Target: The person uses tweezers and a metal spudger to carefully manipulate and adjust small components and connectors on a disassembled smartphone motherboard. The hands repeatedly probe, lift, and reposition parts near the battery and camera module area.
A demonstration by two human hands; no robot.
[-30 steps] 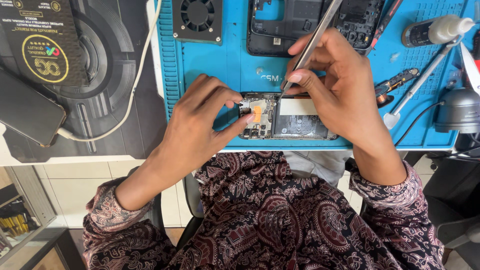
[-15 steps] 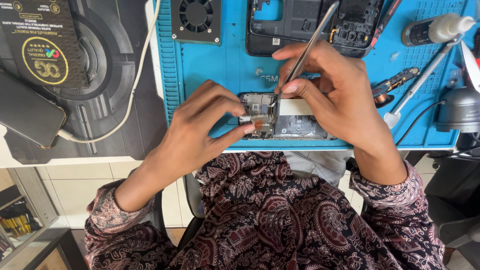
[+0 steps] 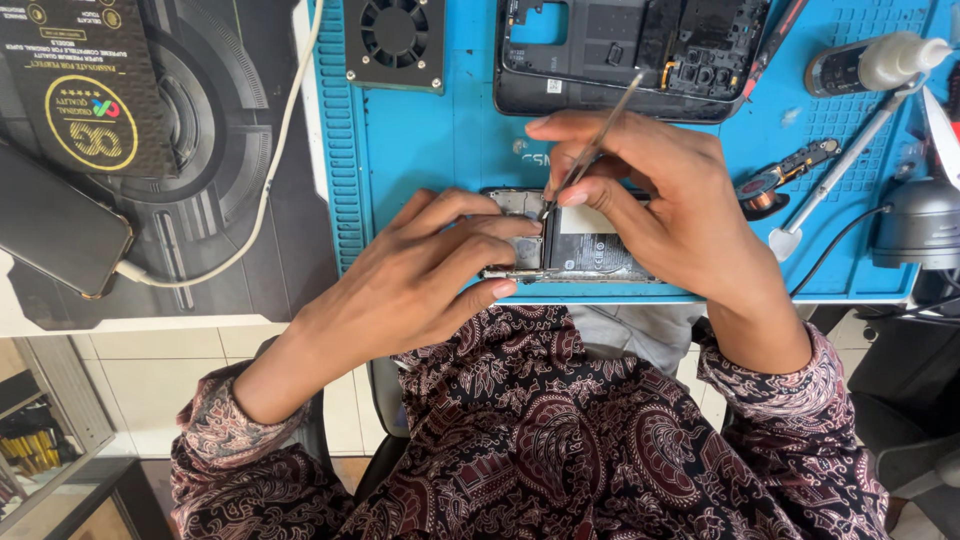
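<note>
1. Left hand (image 3: 430, 265) clamps the opened phone (image 3: 575, 240) at the blue mat's (image 3: 440, 150) near edge, long axis sideways.
2. Right hand (image 3: 665, 200) pinches tweezers (image 3: 590, 150), tips down on the phone's left end.

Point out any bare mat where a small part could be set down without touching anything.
The blue mat is bare between the black fan and the left hand, and in a smaller patch right of the right hand, below the bottle. Crowded: around the opened phone under both hands, and the top, where the phone back shell lies.
</note>
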